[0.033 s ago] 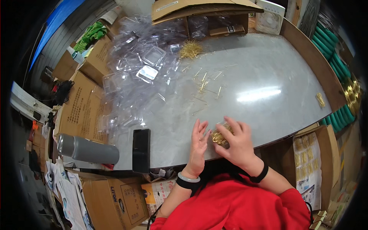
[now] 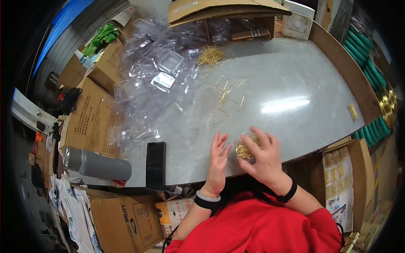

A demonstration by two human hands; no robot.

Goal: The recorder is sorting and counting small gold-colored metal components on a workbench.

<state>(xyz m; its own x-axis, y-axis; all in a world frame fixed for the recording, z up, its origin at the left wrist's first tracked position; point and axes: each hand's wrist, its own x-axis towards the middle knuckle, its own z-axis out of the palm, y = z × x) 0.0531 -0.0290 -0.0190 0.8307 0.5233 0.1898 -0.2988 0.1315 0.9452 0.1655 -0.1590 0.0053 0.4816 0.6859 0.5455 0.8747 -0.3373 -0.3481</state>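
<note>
A bundle of thin gold wire hooks (image 2: 243, 151) is held in my right hand (image 2: 266, 160), above the near edge of the grey table. The fingers and thumb curl round it and hide its right part. My left hand (image 2: 217, 164) stands upright just left of the bundle, fingers stretched out and apart, palm turned toward it, holding nothing. Farther up the table lie several loose gold wire hooks (image 2: 224, 92). Beyond them is a tangled gold heap (image 2: 211, 55) of similar pieces. One small gold bundle (image 2: 352, 111) rests near the right edge.
Clear plastic blister shells (image 2: 156, 90) pile up on the left of the table (image 2: 295, 76). A black phone (image 2: 156, 165) and a grey bottle (image 2: 104, 168) lie near left. An open carton (image 2: 240, 31) and a white fan (image 2: 298, 20) stand at the back. Below right, a box (image 2: 358, 173) holds gold bundles on paper.
My right hand has shifted slightly to the right with the gold bundle, widening the gap to my left hand. The left hand has hardly moved.
</note>
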